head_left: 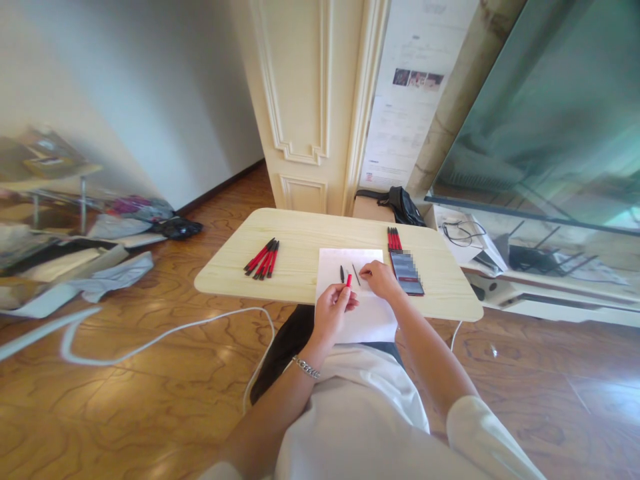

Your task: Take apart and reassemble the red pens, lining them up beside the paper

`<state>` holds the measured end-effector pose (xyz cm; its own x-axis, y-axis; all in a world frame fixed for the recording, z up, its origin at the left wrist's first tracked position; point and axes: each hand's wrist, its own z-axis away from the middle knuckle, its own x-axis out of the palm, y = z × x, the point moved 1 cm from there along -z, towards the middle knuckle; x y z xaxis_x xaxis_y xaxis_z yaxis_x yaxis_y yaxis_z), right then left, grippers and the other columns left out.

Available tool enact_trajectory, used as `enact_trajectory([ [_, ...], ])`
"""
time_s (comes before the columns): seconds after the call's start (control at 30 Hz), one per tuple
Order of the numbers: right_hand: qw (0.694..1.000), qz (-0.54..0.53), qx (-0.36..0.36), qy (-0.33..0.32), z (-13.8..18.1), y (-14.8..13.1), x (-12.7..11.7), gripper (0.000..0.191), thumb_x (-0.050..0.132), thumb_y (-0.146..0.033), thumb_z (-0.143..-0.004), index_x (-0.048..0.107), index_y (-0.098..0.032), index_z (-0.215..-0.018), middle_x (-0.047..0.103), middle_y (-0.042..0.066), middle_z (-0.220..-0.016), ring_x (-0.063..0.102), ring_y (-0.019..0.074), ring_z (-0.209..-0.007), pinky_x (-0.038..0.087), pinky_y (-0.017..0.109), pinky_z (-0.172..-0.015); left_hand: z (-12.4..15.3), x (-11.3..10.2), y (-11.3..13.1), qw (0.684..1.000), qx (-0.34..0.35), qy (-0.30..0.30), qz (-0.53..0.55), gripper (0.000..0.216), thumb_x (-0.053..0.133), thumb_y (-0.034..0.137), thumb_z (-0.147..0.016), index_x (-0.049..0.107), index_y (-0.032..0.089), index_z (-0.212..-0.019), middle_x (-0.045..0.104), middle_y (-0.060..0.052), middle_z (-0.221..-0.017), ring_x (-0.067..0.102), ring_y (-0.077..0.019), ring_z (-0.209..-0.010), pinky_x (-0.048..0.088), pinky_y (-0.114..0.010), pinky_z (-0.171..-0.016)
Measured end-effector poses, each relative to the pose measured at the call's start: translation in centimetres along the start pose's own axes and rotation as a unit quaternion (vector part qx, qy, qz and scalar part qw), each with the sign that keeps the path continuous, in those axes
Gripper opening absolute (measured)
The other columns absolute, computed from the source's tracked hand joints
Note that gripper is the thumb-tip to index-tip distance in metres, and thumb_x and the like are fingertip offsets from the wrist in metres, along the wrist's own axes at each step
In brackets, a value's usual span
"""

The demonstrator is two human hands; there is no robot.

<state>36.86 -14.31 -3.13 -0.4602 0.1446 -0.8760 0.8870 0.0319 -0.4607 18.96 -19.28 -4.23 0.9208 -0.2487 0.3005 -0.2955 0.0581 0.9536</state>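
1. Table (300, 280): pale wood with rounded corners, set before the seated person. Clock directions below are read from its centre, with 12 o'clock at the far edge.
2. Paper (370, 320): a white sheet at 6 o'clock. Its near edge hangs over the table's rim.
3. Left hand (330, 310): at 6 o'clock over the paper, fingers closed tight on item 4. A bracelet (306, 367) sits on the wrist.
4. Barrel (349, 281): a red pen body pinched in the left hand, just above the paper (only the short upper end shows; the rest is hidden by the fingers).
5. Right hand (380, 277): at 4 o'clock, knuckles up, curled fingertips down on the paper. I cannot tell whether they pinch anything.
6. Refill (356, 270): a thin dark rod lying on the paper at 1 o'clock from the barrel, just beside the right fingertips.
7. Tip (342, 273): a small black piece on the paper at 11 o'clock from the barrel, apart from both hands.
8. Pens (263, 259): a loose red-and-black heap at 9 o'clock, well apart from the hands.
9. Box (407, 273): flat and dark, at 3 o'clock, just beside the paper's right edge.
10. Bundle (394, 239): red pens side by side at the box's far end.
11. Cable (150, 343): white, trailing across the wooden floor off the table at 8 o'clock.
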Motion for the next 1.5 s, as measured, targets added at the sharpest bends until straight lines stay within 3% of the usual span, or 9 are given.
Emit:
enact_trajectory([
  [0.17,0.993,-0.109,0.014,0.042,0.4,0.1,0.0,0.016,0.055,-0.021,-0.082,0.069,-0.018,-0.085,0.071,0.005,-0.084,0.063,0.0161,-0.081,0.044,0.026,-0.077,0.0,0.0,0.2,1.0,0.011,0.0,-0.01,0.041,0.062,0.051,-0.079,0.059,0.015,-0.099,0.069,-0.008,-0.083,0.068,-0.0171,-0.068,0.051,-0.028,-0.062],
  [0.33,0.923,-0.377,0.051,0.05,1.4,-0.7,0.0,0.027,0.06,-0.035,-0.078,0.066,-0.013,-0.093,0.07,0.007,-0.079,0.062,0.0148,-0.066,0.046,0.027,-0.061,0.0,0.2,0.4,1.0,0.014,-0.001,-0.01,0.044,0.062,0.051,-0.079,0.059,0.015,-0.105,0.07,-0.009,-0.085,0.069,-0.0201,-0.074,0.053,-0.032,-0.069],
  [0.47,0.889,-0.454,0.025,0.052,2.5,-2.3,-0.9,0.032,0.065,-0.039,-0.074,0.068,-0.014,-0.093,0.069,0.006,-0.079,0.06,0.0139,-0.066,0.047,0.028,-0.063,0.0,0.1,0.4,1.0,0.017,0.0,-0.027,0.04,0.063,0.05,-0.079,0.061,0.014,-0.099,0.07,-0.011,-0.091,0.069,-0.0207,-0.078,0.052,-0.032,-0.071],
  [0.63,0.887,-0.459,-0.015,0.055,3.3,-3.9,-2.2,0.026,0.065,-0.035,-0.075,0.068,-0.015,-0.093,0.068,0.004,-0.075,0.059,0.0133,-0.065,0.047,0.027,-0.063,-0.2,-0.1,0.1,0.998,0.028,-0.007,-0.05,0.037,0.062,0.048,-0.08,0.062,0.015,-0.098,0.07,-0.01,-0.09,0.068,-0.0184,-0.074,0.051,-0.03,-0.068],
  [0.77,0.914,-0.404,-0.018,0.037,3.7,-4.4,-2.7,0.022,0.064,-0.033,-0.076,0.069,-0.016,-0.089,0.067,0.003,-0.072,0.059,0.0138,-0.065,0.047,0.027,-0.063,-0.2,-0.1,0.0,0.998,0.033,-0.016,-0.054,0.036,0.061,0.046,-0.081,0.062,0.015,-0.1,0.07,-0.01,-0.09,0.067,-0.0178,-0.076,0.05,-0.029,-0.069],
  [0.9,0.935,-0.353,-0.024,0.029,4.0,-4.4,-3.0,0.022,0.061,-0.033,-0.078,0.071,-0.018,-0.09,0.07,0.004,-0.079,0.061,0.0152,-0.07,0.047,0.028,-0.067,-0.2,-0.2,-0.1,0.997,0.042,-0.023,-0.06,0.035,0.061,0.045,-0.082,0.062,0.015,-0.1,0.07,-0.009,-0.089,0.067,-0.0175,-0.075,0.05,-0.029,-0.069],
  [1.27,0.946,-0.317,-0.065,0.002,4.2,-3.4,-2.9,0.027,0.055,-0.034,-0.084,0.072,-0.021,-0.099,0.071,0.004,-0.089,0.062,0.0163,-0.078,0.047,0.028,-0.072,-0.1,-0.1,0.0,0.999,0.028,-0.018,-0.032,0.036,0.065,0.046,-0.078,0.063,0.015,-0.097,0.07,-0.009,-0.087,0.067,-0.0172,-0.073,0.051,-0.031,-0.071],
  [1.37,0.954,-0.298,-0.027,0.021,3.0,-2.2,-2.4,0.03,0.051,-0.033,-0.086,0.069,-0.02,-0.105,0.071,0.004,-0.088,0.062,0.0155,-0.075,0.047,0.028,-0.07,-0.2,-0.1,0.1,0.999,0.023,-0.019,-0.025,0.036,0.065,0.045,-0.078,0.062,0.015,-0.098,0.071,-0.009,-0.088,0.068,-0.0181,-0.076,0.051,-0.031,-0.072],
  [1.5,0.989,-0.135,0.039,0.036,0.7,-1.4,-1.5,0.02,0.058,-0.031,-0.081,0.072,-0.02,-0.09,0.072,0.005,-0.087,0.063,0.0181,-0.081,0.044,0.029,-0.074,-0.2,0.1,0.2,0.999,0.017,-0.016,-0.022,0.035,0.064,0.044,-0.079,0.061,0.015,-0.098,0.071,-0.01,-0.089,0.069,-0.0196,-0.079,0.052,-0.032,-0.074],
])
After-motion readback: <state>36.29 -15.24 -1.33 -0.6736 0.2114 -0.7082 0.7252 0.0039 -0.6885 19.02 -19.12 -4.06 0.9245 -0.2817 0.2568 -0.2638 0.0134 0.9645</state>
